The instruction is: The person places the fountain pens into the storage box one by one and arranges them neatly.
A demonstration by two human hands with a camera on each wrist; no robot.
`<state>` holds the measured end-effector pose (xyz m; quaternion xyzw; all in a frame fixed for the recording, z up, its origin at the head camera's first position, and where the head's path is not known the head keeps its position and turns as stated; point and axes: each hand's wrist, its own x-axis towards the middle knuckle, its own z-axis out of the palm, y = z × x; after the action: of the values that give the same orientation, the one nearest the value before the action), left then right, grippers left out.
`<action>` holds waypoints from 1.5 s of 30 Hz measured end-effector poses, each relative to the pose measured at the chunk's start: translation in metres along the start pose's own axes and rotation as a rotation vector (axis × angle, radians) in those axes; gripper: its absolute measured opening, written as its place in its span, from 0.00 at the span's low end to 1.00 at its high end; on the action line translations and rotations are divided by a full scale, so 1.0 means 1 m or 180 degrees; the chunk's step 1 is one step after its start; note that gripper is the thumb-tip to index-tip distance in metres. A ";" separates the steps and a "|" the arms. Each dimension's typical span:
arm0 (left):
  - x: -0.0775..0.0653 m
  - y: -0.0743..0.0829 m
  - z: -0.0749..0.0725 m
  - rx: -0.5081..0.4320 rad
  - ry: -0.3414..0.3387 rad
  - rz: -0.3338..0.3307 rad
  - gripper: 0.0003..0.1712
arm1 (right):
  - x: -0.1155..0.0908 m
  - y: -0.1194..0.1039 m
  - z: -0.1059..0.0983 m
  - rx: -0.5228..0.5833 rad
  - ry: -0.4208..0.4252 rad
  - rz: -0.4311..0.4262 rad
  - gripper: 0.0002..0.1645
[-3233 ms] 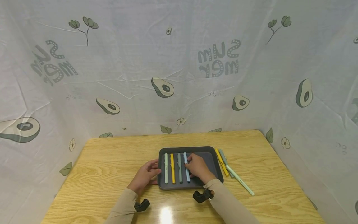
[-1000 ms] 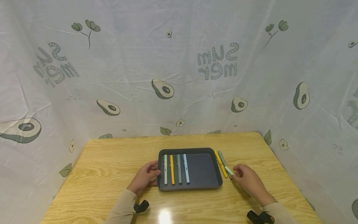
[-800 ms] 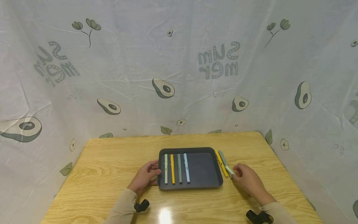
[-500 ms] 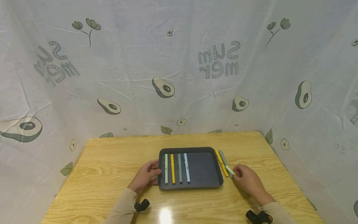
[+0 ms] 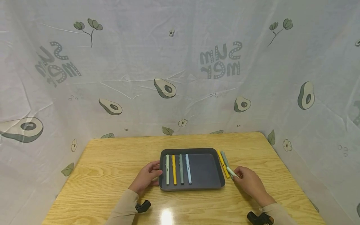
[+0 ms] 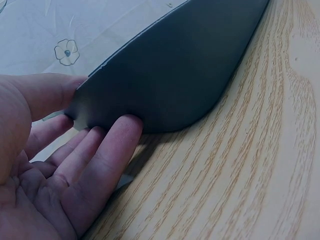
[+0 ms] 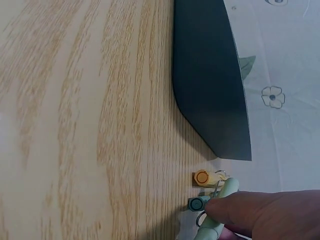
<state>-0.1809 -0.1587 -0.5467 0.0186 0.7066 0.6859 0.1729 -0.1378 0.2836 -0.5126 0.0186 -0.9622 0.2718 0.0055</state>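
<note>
My left hand (image 5: 146,177) holds the left side of a dark grey tray (image 5: 205,172); in the left wrist view its thumb is at the rim and fingertips touch the outer wall. Right of the tray, my right hand (image 5: 248,181) pinches a pale green pen (image 5: 232,172) between thumb and fingers, covering its lower part. That pen lies across a grey-green pen (image 5: 225,158), beside a yellow pen (image 5: 223,164). Inside the tray, side by side, are a pale green pen (image 5: 167,170), a yellow pen (image 5: 174,170), a grey-green pen (image 5: 181,170) and a light blue pen (image 5: 188,169).
All of this is on a wooden table (image 5: 118,162). A pale printed cloth (image 5: 129,62) hangs behind it and at both sides. The tray's raised wall (image 7: 210,80) stands left of the loose pens.
My right hand has let go of the light blue pen in the tray, moved right, and taken hold of the pale green pen outside. My left hand has stayed on the tray.
</note>
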 end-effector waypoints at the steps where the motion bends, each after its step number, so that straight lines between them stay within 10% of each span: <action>1: 0.000 0.000 0.000 0.0002 0.0003 0.0000 0.35 | 0.000 0.000 0.000 0.0002 0.0000 0.0004 0.06; 45: 0.001 -0.002 -0.002 0.0017 -0.0043 0.0032 0.35 | 0.005 0.006 -0.040 0.0208 0.0327 0.0049 0.13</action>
<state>-0.1823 -0.1605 -0.5486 0.0272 0.7072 0.6847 0.1742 -0.1435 0.3100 -0.4814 -0.0025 -0.9514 0.3036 0.0522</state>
